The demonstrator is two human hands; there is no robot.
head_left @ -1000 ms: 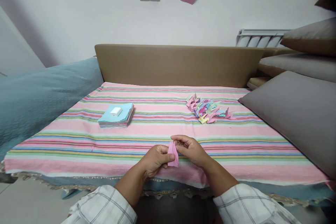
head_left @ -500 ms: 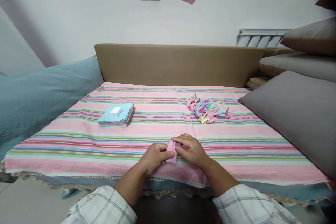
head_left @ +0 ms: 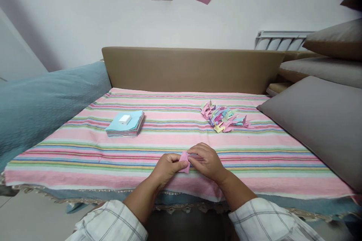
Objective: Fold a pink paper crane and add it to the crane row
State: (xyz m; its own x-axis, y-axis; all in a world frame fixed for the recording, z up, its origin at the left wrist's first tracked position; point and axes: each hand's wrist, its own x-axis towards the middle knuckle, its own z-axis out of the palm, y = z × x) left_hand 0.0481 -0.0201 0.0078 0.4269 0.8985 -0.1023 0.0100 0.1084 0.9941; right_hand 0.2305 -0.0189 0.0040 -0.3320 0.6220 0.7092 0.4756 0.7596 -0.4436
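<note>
A small piece of folded pink paper (head_left: 184,162) is held between my two hands, just above the front of the striped cloth. My left hand (head_left: 169,166) pinches its left side, the thumb lying across the front of the paper. From the other side, the thumb and index finger of my right hand (head_left: 206,161) close on the upper right part, where the tip looks bent over. My fingers hide part of the paper's right edge and back.
Colourful folded paper cranes (head_left: 223,118) lie in a pile at the back right. A paper stack (head_left: 124,132) with a white block (head_left: 125,119) on top sits at left. Grey cushions (head_left: 316,120) line the right side; a brown backrest (head_left: 192,69) stands behind the striped cloth (head_left: 169,139).
My right fingers have come in from beside the paper's top to close on it. The pointed upper end now looks folded down, and the paper has risen slightly.
</note>
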